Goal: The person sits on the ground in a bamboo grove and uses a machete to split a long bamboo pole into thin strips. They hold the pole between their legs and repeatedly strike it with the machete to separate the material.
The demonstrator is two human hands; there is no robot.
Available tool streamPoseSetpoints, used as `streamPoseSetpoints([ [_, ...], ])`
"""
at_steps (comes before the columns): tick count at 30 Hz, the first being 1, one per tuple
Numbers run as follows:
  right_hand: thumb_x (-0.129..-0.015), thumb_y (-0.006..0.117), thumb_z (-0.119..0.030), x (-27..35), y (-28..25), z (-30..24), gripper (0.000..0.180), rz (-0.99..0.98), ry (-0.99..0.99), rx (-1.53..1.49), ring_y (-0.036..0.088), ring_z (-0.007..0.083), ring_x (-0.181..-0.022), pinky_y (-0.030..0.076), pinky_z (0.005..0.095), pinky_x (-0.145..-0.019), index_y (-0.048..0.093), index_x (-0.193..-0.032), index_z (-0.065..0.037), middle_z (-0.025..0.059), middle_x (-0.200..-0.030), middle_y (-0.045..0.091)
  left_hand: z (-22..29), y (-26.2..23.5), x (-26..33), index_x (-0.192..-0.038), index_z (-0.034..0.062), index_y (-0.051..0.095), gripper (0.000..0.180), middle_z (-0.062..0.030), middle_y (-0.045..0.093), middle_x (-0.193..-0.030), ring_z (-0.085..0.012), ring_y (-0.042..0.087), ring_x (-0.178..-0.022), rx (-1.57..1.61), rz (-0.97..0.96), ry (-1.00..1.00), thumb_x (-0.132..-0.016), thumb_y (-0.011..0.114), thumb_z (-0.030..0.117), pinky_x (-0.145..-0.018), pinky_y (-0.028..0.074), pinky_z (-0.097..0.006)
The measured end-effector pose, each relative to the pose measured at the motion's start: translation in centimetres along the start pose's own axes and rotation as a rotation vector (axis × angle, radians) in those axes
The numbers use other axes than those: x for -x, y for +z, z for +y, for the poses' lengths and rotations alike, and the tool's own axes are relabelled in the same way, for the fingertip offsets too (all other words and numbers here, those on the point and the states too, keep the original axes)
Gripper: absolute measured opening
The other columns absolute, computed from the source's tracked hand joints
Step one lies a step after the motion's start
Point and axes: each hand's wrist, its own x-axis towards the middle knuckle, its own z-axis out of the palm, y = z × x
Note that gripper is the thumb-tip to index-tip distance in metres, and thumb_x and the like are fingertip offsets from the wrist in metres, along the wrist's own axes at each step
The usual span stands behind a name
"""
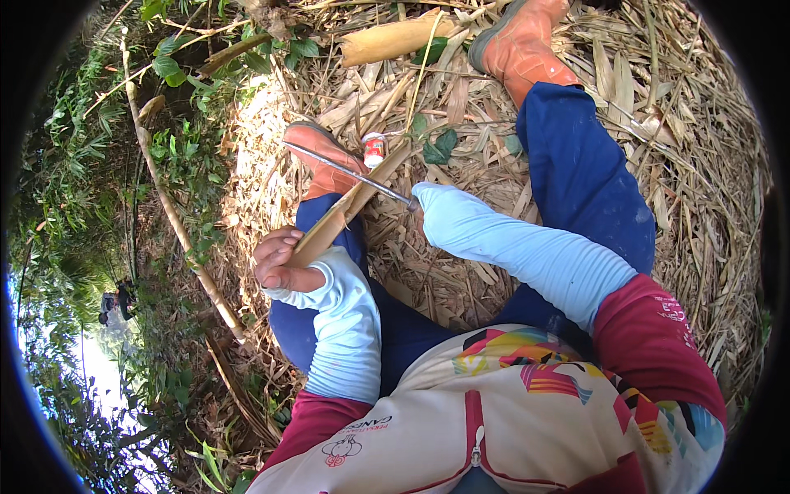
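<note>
One wide fisheye view looks steeply down from the wearer's head, facing the littered ground (pixel 704 177). The shirt (pixel 420 449) is nearest, the boots (pixel 527 53) farther off.

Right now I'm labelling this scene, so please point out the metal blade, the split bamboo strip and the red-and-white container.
Metal blade (pixel 349 172): head view, mid-length.
Split bamboo strip (pixel 336 217): head view, its pale face.
Red-and-white container (pixel 374 151): head view, its red side.
</note>
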Motion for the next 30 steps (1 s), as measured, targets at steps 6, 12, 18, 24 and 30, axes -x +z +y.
streamPoseSetpoints([
  [6,-0.089,0.058,-0.013,-0.8,0.2,1.3,0.01,0.031,-0.057,0.024,0.058,0.0287,-0.065,0.046,0.0415,-0.06,0.057,-0.096,-0.005,0.0148,-0.07,0.057,0.6,1.8,-0.2,-0.083,0.0047,0.049,0.051,-0.0096,0.048,-0.073,-0.0245,0.055,-0.064,-0.052,0.099,-0.034,-0.103,0.036,0.05,-0.061,0.053,-0.036],
  [12,-0.087,0.06,-0.014,0.2,0.3,0.0,0.015,0.034,-0.169,0.028,0.06,0.0344,-0.069,0.047,0.0434,-0.063,0.058,-0.1,-0.005,0.0179,-0.074,0.06,1.5,2.6,-0.2,-0.083,0.0058,0.048,0.051,-0.0083,0.046,-0.073,-0.0232,0.054,-0.064,-0.15,0.196,-0.058,-0.102,0.038,0.052,-0.059,0.052,-0.035],
  [18,-0.087,0.06,-0.015,-4.2,-0.4,5.5,0.017,-0.013,0.139,0.106,0.061,0.0365,-0.072,0.048,0.0439,-0.066,0.059,-0.102,-0.006,0.0188,-0.077,0.061,0.9,1.9,-0.4,-0.085,0.0068,0.047,0.048,-0.008,0.046,-0.074,-0.022,0.053,-0.065,-0.102,0.068,-0.037,-0.104,0.035,0.05,-0.06,0.051,-0.035],
  [24,-0.088,0.06,-0.016,-2.3,0.0,3.4,0.018,0.012,-0.037,0.139,0.061,0.0378,-0.074,0.049,0.0441,-0.068,0.059,-0.103,-0.008,0.0191,-0.081,0.063,1.0,2.1,0.0,-0.085,0.0061,0.051,0.048,-0.009,0.049,-0.076,-0.0225,0.055,-0.066,-0.064,0.149,-0.065,-0.104,0.036,0.048,-0.062,0.052,-0.035],
  [30,-0.088,0.06,-0.017,-7.5,0.2,11.8,0.018,-0.021,0.289,0.294,0.061,0.0392,-0.076,0.05,0.0443,-0.071,0.06,-0.105,-0.009,0.0195,-0.085,0.064,0.3,0.6,-0.3,-0.083,0.0046,0.054,0.051,-0.0094,0.05,-0.076,-0.0237,0.056,-0.067,0.014,0.064,-0.057,-0.103,0.038,0.048,-0.061,0.053,-0.035],
])
